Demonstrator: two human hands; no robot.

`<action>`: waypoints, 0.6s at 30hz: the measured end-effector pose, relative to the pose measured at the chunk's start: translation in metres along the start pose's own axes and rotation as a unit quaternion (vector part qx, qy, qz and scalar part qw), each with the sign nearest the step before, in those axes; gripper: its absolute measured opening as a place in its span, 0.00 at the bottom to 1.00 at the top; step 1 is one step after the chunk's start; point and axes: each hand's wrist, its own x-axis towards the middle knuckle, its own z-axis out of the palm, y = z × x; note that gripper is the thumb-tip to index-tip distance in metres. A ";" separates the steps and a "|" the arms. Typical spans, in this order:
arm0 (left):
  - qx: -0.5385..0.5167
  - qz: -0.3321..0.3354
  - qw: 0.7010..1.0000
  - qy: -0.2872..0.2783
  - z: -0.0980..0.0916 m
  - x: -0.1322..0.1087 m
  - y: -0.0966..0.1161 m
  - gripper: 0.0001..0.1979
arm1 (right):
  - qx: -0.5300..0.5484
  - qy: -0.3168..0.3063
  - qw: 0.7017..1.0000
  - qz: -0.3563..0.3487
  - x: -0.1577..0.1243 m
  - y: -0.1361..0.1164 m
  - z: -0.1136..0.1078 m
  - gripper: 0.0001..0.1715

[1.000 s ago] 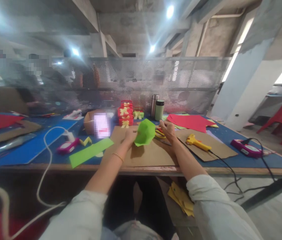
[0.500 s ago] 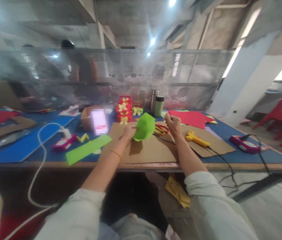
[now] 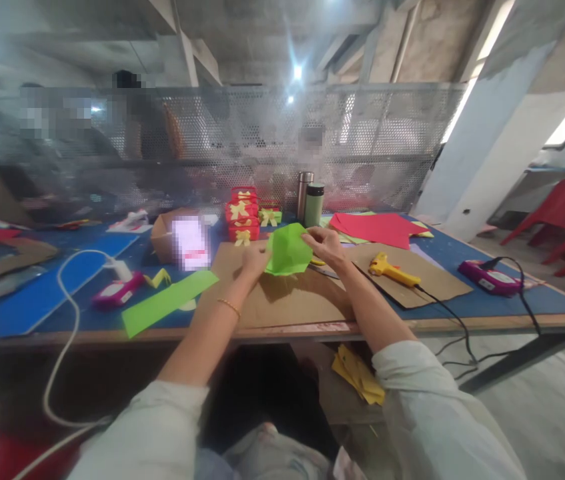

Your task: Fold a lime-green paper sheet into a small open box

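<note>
A folded piece of bright green paper [image 3: 289,250] is held above the brown cardboard sheet [image 3: 242,313]. My left hand [image 3: 255,259] grips its left edge, with the fingertips partly hidden behind the paper. At its upper right edge, my right hand [image 3: 325,245] pinches the paper between thumb and fingers. Scissors with yellow handles [image 3: 316,261] lie on the cardboard, mostly covered by the paper and my right hand. A flat green paper strip [image 3: 169,303] rests left of my left hand. To the right of my right forearm lies a yellow glue gun [image 3: 393,270].
Red boxes with yellow bows [image 3: 242,213] are stacked at the back, near a green bottle [image 3: 314,205] and a steel flask [image 3: 305,190]. Red sheets [image 3: 379,229] lie back right. Purple power blocks [image 3: 491,277] with cords and a lit phone [image 3: 191,241] sit on the table.
My right hand has come left from beside the green paper and now pinches its edge. The paper has turned to face me more. The view has shifted slightly.
</note>
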 end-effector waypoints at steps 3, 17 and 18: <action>0.010 0.000 1.000 0.006 0.001 -0.002 0.000 0.10 | -0.024 0.013 1.000 -0.006 0.001 -0.002 0.003 0.24; -0.044 -0.003 0.999 -0.017 -0.012 -0.003 0.007 0.03 | -0.001 0.022 0.999 -0.022 0.004 -0.014 0.001 0.29; -0.062 -0.012 0.998 -0.021 -0.012 -0.002 0.006 0.02 | 0.003 0.022 0.999 -0.023 0.004 -0.012 0.001 0.29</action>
